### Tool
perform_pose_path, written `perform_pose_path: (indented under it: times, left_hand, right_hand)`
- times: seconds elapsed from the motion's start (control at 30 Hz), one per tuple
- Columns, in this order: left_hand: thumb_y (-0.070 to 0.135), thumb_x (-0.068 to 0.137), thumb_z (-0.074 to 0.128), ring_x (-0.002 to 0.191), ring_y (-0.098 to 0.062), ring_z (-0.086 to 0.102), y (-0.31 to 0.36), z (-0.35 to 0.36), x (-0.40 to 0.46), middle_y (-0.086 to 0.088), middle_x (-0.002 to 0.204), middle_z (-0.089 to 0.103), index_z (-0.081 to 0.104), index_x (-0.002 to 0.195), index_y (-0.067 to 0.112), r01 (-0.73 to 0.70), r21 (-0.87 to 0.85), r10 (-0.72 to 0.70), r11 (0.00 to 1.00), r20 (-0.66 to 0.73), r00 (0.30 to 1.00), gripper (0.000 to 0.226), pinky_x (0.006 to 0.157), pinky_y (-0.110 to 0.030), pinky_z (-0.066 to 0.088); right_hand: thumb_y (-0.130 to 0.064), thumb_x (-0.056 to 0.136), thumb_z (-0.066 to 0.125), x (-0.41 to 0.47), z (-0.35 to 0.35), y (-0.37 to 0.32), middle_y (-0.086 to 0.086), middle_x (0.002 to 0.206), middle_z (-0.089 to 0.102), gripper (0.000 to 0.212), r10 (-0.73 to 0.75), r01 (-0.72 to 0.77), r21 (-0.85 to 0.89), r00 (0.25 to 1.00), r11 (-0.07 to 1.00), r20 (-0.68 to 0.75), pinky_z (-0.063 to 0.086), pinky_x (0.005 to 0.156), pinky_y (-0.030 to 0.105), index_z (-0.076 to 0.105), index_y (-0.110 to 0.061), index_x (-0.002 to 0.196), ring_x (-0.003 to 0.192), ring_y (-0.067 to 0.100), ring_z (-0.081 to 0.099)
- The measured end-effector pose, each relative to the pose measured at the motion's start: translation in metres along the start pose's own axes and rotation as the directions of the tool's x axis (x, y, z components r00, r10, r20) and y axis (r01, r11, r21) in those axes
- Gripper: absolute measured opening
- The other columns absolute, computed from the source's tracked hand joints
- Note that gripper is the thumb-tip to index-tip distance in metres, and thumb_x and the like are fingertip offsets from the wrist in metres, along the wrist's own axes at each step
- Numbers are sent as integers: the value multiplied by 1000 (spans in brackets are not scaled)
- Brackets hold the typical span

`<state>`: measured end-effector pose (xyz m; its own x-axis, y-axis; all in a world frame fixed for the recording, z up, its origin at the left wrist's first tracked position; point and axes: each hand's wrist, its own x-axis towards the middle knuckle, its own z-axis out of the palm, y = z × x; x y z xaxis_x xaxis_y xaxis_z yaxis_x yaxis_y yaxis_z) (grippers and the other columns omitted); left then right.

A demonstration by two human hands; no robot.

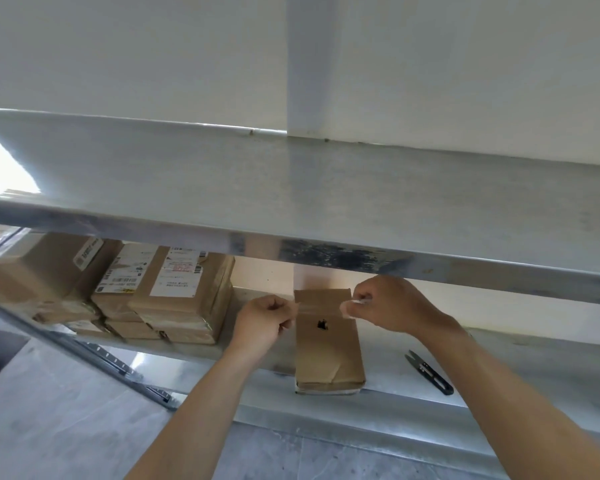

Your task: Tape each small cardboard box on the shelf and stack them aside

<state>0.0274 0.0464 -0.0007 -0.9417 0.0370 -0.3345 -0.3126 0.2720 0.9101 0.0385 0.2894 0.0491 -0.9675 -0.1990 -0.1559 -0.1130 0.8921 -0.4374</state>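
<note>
While stretched flat across the far end of one small cardboard box (328, 344), a strip of clear tape (321, 308) spans from hand to hand, glossy and nearly see-through; pinched at its left end by the curled fingers of the left hand (265, 318), at its right end by thumb and forefinger of the right hand (383, 303), both fists clenched on the film, neither released. Long, narrow, matte brown, creased near its close end, marked with one dark blotch on top; lying lengthwise on the lower shelf (499, 358), its near end flush with the shelf's front lip at about 6 o'clock of centre. Brushed, dull grey metal on both shelves, two in all; the upper shelf (326, 188) overhanging just above the knuckles, so little headroom there; bare metal to either side of the box. At 9 o'clock, well apart from the left hand, a stack of taped boxes (146, 296), brown, some with white printed labels, piled at least two high and about three across; exact count hard to tell. At 4 o'clock, beside the right forearm, one pair of black thread snips (429, 372), slim and pointed, close to the front lip, apart from the box.
</note>
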Motion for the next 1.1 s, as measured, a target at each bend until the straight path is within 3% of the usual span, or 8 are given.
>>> perform_pose_path:
  times: [0.07,0.23,0.33,0.6,0.77,0.97,1.1]
  left_hand:
    - [16,93,70,62,-18,56,-7,-7,-1,0,59,66,72,75,6,41,21,-41,999,-16,999,21,67,-33,45]
    - [16,93,70,64,-21,56,-25,-23,4,-5,64,65,71,79,2,122,-30,-124,992,-38,992,20,65,-32,46]
    - [15,94,69,65,-21,57,-29,-19,6,-6,65,65,70,78,4,132,-10,-132,991,-17,991,20,65,-33,47]
    - [15,96,65,65,-23,56,-41,-6,21,-9,66,64,69,76,5,218,32,-218,975,11,976,23,65,-33,45]
    - [11,95,64,71,-26,59,-63,11,31,-15,71,66,69,71,7,353,-48,-352,934,32,936,25,70,-38,46]
    - [0,94,58,75,-35,68,-62,29,33,-30,89,73,71,86,-7,436,-173,-427,883,85,900,17,76,-48,59]
    - [2,86,66,71,-34,66,-67,29,30,-27,82,72,76,86,-5,425,-197,-425,883,47,904,12,75,-48,58]
  right_hand:
    - [-62,91,57,4,0,8,-1,60,54,53,76,-75,-23,997,997,18,36,59,26,62,-14,70,56,9,49]
    - [-62,89,61,3,-5,24,-6,61,62,48,178,-176,-34,981,984,72,39,56,20,62,-20,67,54,5,55]
    - [-61,89,63,5,2,33,-2,66,68,47,189,-183,-72,978,981,90,42,58,22,66,-18,69,57,9,58]
    - [-55,93,61,9,12,38,-7,60,60,42,195,-185,-92,975,978,111,41,57,17,56,-26,62,53,6,54]
    - [-58,92,59,17,39,52,-6,66,62,42,273,-259,-99,945,961,177,43,60,22,64,-21,72,65,10,61]
    - [-52,96,54,18,45,55,-9,64,57,42,278,-266,-87,941,960,191,46,70,25,53,-29,61,70,12,60]
    - [-48,98,52,15,48,53,-10,59,53,44,257,-247,-80,953,966,161,51,76,28,52,-28,59,69,13,59]
